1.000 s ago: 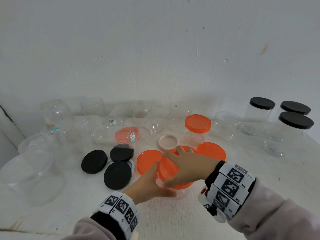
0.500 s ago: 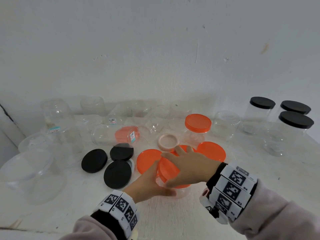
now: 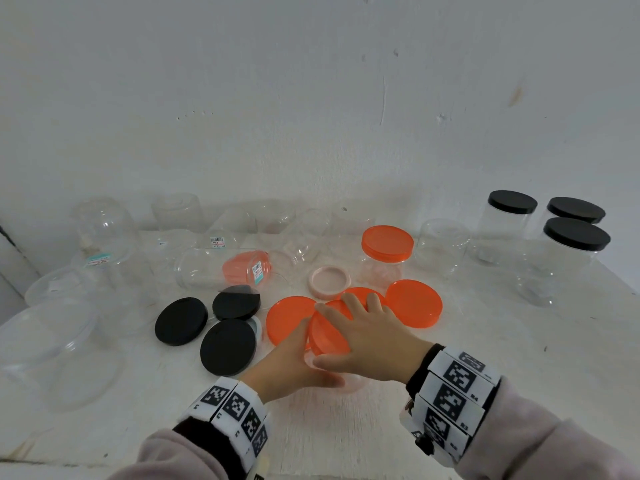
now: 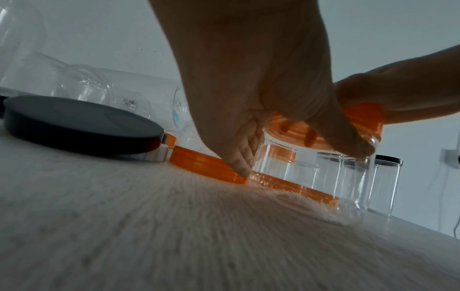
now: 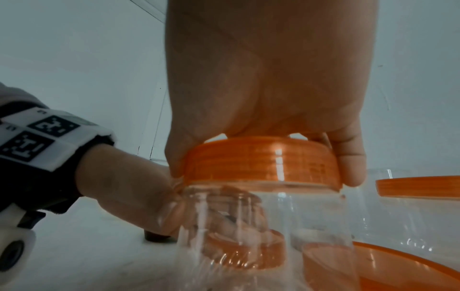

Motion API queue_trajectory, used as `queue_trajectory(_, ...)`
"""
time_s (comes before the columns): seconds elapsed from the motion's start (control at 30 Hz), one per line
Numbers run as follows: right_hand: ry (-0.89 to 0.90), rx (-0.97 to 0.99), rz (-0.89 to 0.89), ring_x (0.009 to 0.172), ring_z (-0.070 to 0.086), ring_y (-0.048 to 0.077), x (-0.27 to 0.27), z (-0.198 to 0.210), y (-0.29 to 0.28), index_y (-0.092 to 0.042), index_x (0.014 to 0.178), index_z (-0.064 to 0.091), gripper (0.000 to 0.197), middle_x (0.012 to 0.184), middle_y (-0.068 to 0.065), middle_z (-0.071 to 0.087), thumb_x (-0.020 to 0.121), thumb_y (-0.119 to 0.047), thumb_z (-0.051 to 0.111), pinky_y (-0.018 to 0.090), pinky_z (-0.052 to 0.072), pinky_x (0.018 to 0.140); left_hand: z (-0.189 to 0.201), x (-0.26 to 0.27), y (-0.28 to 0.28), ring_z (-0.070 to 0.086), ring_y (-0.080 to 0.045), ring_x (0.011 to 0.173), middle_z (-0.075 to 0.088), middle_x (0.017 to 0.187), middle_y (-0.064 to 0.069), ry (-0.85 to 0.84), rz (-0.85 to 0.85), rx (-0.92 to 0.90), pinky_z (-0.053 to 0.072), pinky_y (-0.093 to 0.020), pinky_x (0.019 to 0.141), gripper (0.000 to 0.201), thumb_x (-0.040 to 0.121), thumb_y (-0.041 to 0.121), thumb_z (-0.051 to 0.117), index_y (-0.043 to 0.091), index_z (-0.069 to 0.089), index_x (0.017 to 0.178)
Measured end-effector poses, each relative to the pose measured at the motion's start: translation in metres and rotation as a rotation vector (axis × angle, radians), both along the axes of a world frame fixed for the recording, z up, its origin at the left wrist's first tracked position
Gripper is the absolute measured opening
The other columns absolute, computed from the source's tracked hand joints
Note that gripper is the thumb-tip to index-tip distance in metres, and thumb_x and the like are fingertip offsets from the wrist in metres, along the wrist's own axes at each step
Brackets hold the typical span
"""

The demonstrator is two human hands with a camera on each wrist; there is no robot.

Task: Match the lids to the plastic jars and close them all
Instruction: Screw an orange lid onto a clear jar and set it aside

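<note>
— What's she got hold of there?

— A small clear jar point(image 5: 261, 226), standing upright on the white table point(image 3: 485, 358) right in front of her. Her left hand point(image 3: 287, 365) is wrapped round its side, fingers curled against the wall, low down near the table.

— And the other hand?

— The right hand point(image 3: 374, 341) sits on top, palm down over an orange lid point(image 5: 261, 163), with the thumb and fingers clamped round its rim. The lid is on the mouth of the jar. Whether it's screwed fully home, I can't tell from here.

— Plenty more to do?

— Looks that way. Two loose orange lids lie flat just beside the jar, one to the left point(image 3: 287, 320) and one to the right point(image 3: 414, 303), and a third is half hidden behind her fingers. A pale pink ring lid point(image 3: 329, 282) lies just behind them. Three black lids point(image 3: 227, 346) are bunched to the left.

— Any jars done?

— One with an orange lid point(image 3: 386, 252) stands behind the pink one, and three tall jars with black lids point(image 3: 575, 237) stand far right. Along the back wall and off to the left is a crowd of open clear jars point(image 3: 104, 230), some upright, one lying on its side point(image 3: 221, 268) with something orange inside it.
</note>
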State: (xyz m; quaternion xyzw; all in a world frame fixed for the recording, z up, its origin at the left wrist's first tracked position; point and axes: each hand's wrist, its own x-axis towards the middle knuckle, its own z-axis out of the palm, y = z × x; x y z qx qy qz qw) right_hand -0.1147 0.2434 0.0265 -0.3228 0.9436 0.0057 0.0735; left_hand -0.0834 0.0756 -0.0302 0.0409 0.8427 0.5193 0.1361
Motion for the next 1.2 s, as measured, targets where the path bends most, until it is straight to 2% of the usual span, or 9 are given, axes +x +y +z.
queue_trajectory(0.2,0.057,-0.022,-0.038,0.125,0.029,0.034,0.005,-0.006,-0.002,-0.037,0.152,0.006,0.085,0.151,0.006,0.021,0.082,-0.08,0.029,0.043,0.033,0.097,0.0,0.0,0.001,0.042,0.035,0.093,0.039,0.115,0.038,0.017,-0.012,0.015,0.041,0.004,0.066,0.094,0.052,0.054,0.084,0.07,0.013,0.111)
queue_trajectory(0.3,0.069,-0.036,-0.047,0.123,0.029,0.033,0.005,-0.009,-0.001,-0.037,0.152,0.005,0.085,0.151,0.006,0.02,0.082,-0.08,0.028,0.042,0.032,0.095,0.001,0.001,0.001,0.045,0.028,0.1,0.039,0.118,0.039,0.019,-0.015,0.025,0.043,0.0,0.07,0.095,0.055,0.051,0.085,0.072,0.012,0.112)
queue_trajectory(0.43,0.026,-0.091,-0.074,0.124,0.027,0.034,0.004,-0.013,0.0,-0.043,0.15,0.004,0.084,0.153,0.002,0.016,0.08,-0.081,0.03,0.043,0.031,0.098,0.001,0.002,0.0,0.046,0.019,0.105,0.039,0.12,0.038,0.024,-0.016,0.011,0.044,-0.004,0.073,0.103,0.055,0.054,0.084,0.065,0.01,0.125)
queue_trajectory(0.6,0.003,-0.167,-0.103,0.123,0.027,0.032,0.005,-0.021,0.002,-0.048,0.147,0.003,0.083,0.156,-0.004,0.01,0.076,-0.082,0.029,0.043,0.032,0.098,0.001,0.004,-0.001,0.04,0.031,0.097,0.031,0.113,0.049,0.016,-0.005,-0.039,0.041,0.001,0.066,0.104,0.052,0.064,0.082,0.072,0.004,0.12)
queue_trajectory(0.73,0.021,-0.196,-0.108,0.122,0.028,0.03,0.006,-0.025,0.003,-0.047,0.147,0.005,0.084,0.156,-0.004,0.01,0.075,-0.083,0.028,0.043,0.031,0.096,0.002,0.004,0.0,0.038,0.036,0.098,0.034,0.116,0.045,0.02,-0.005,-0.058,0.04,0.004,0.067,0.099,0.055,0.058,0.083,0.078,0.004,0.11)
queue_trajectory(0.93,0.029,-0.252,-0.12,0.124,0.026,0.031,0.007,-0.03,0.004,-0.047,0.148,0.009,0.087,0.158,-0.005,0.01,0.071,-0.085,0.026,0.045,0.032,0.096,0.009,0.006,-0.007,0.046,0.01,0.115,0.038,0.129,0.03,-0.049,-0.055,-0.101,0.043,-0.009,0.087,0.095,0.069,0.04,0.071,0.055,0.005,0.135)
queue_trajectory(1.03,0.023,-0.283,-0.128,0.124,0.027,0.032,0.008,-0.031,0.004,-0.047,0.148,0.01,0.09,0.158,-0.004,0.011,0.068,-0.088,0.022,0.046,0.032,0.095,0.02,0.004,-0.011,0.049,0.015,0.108,0.043,0.123,0.032,-0.036,-0.076,-0.162,0.045,-0.007,0.082,0.079,0.068,0.034,0.059,0.057,0.015,0.129)
queue_trajectory(1.13,0.036,-0.302,-0.125,0.123,0.027,0.03,0.008,-0.032,0.003,-0.047,0.147,0.011,0.082,0.158,-0.004,0.01,0.076,-0.08,0.036,0.045,0.03,0.095,0.03,-0.009,-0.016,0.059,0.004,0.108,0.063,0.116,0.023,0.053,-0.012,-0.149,0.05,-0.02,0.091,0.056,0.078,0.014,0.058,0.051,0.047,0.118)
queue_trajectory(1.2,0.02,-0.302,-0.118,0.123,0.026,0.031,0.007,-0.033,0.004,-0.047,0.148,0.009,0.082,0.158,-0.004,0.008,0.078,-0.079,0.037,0.047,0.028,0.097,0.034,-0.022,-0.022,0.06,0.0,0.109,0.066,0.112,0.018,0.156,0.09,-0.21,0.05,-0.025,0.093,0.054,0.083,-0.001,0.055,0.045,0.056,0.111)
